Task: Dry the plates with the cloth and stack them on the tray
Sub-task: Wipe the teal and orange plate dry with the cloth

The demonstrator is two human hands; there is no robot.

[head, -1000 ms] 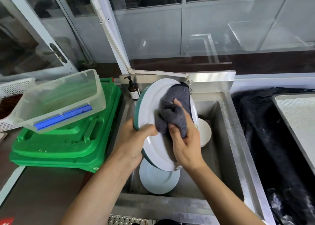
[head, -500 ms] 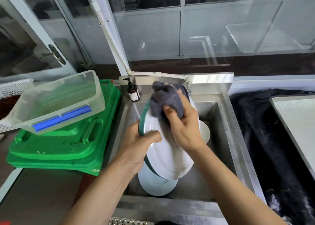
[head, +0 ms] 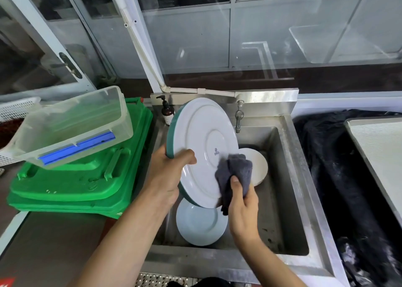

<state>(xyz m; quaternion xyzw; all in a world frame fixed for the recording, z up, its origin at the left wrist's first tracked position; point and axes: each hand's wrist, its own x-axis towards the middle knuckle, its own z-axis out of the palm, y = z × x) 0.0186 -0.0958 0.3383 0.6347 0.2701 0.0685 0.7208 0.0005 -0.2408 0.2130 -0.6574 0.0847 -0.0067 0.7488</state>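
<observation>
1. Nearest, in the stainless steel sink (head: 289,178): a pale blue round plate (head: 199,223) lying flat on the bottom.
2. Above it, right hand (head: 242,208) clutching a bunched grey cloth (head: 235,173), pressed against the lower right of a large white plate with a teal rim (head: 202,138).
3. Left hand (head: 167,173) gripping that plate's left edge, thumb over its underside; plate tilted on edge above the sink.
4. Behind, a cream round plate (head: 256,165) leaning in the sink.
5. Left on the bench: stacked green plastic trays (head: 71,184) under a clear plastic tub (head: 71,123).
6. Farthest: a brown pump bottle (head: 167,112) and a metal tap (head: 239,118).
</observation>
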